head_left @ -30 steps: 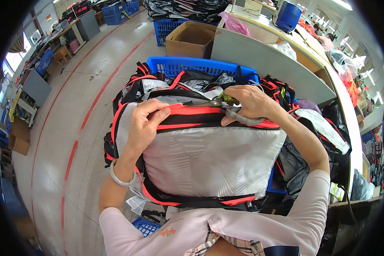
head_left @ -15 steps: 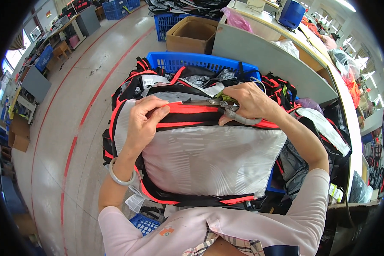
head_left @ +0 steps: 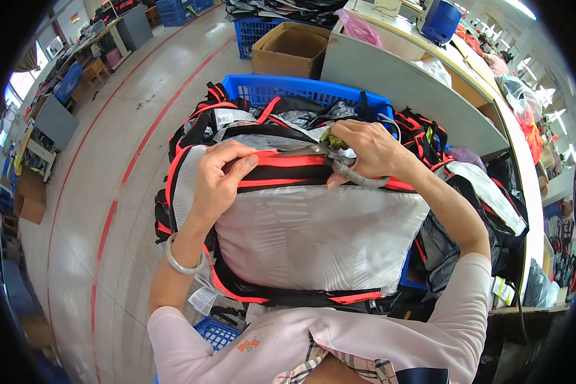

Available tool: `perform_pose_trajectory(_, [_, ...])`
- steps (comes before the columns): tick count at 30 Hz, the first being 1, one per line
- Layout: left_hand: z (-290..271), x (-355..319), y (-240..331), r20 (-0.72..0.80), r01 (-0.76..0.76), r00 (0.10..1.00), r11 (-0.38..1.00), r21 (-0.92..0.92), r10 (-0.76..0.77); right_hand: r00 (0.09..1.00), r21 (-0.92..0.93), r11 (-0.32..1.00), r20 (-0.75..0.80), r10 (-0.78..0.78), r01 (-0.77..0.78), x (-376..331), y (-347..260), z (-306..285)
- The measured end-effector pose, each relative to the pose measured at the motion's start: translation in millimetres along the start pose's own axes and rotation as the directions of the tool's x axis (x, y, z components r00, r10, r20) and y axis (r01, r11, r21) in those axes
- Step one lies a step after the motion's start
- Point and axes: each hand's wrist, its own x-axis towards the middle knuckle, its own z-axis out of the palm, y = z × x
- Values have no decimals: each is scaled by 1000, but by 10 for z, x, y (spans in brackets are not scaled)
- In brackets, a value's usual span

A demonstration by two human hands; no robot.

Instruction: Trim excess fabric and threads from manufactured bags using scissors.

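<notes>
A grey patterned bag (head_left: 313, 237) with black edges and red trim lies in front of me. My left hand (head_left: 219, 178) is closed, thumb and fingers pinching the red trim (head_left: 291, 162) along its far edge. In my right hand (head_left: 372, 152) is a pair of scissors (head_left: 304, 152), gripped by handles with a grey wrapping. Their blades point left along the trim, towards my left fingertips. Something yellow-green (head_left: 329, 137) shows beside my right fingers; I cannot make out what it is.
Beyond the bag stands a blue plastic crate (head_left: 269, 86) with more black, grey and red bags. A cardboard box (head_left: 290, 52) sits farther back. To the right are a long worktable (head_left: 409, 89) and another bag (head_left: 486, 195). Red lines (head_left: 131, 168) mark the floor at left.
The scissors have tilted slightly, their tips still by the red trim. Both hands keep their grips in nearly the same places.
</notes>
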Motion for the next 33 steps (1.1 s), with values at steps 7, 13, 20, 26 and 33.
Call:
perform_pose_trajectory(7, [25, -9, 11, -16, 28, 999, 998, -64, -29, 998, 51, 998, -66, -25, 28, 6, -38, 46])
perform_pose_trajectory(13, [-22, -11, 71, 31, 38, 999, 999, 11, -38, 989, 87, 996, -142, 26, -14, -82, 60, 20])
perform_pose_trajectory(20, [263, 81, -44, 84, -220, 969, 662, 716, 232, 636, 459, 720, -354, 686, -521, -1640, 399, -118])
perform_pose_trajectory(26, [652, 1382, -1637, 115, -216, 972, 582, 784, 207, 324, 823, 188, -5, 946, -536, -3115, -390, 693])
perform_pose_trajectory(33, [1472, 1098, -659, 303, -505, 862, 737, 449, 406, 260, 985, 158, -136, 956, -65, -2697, -742, 1214])
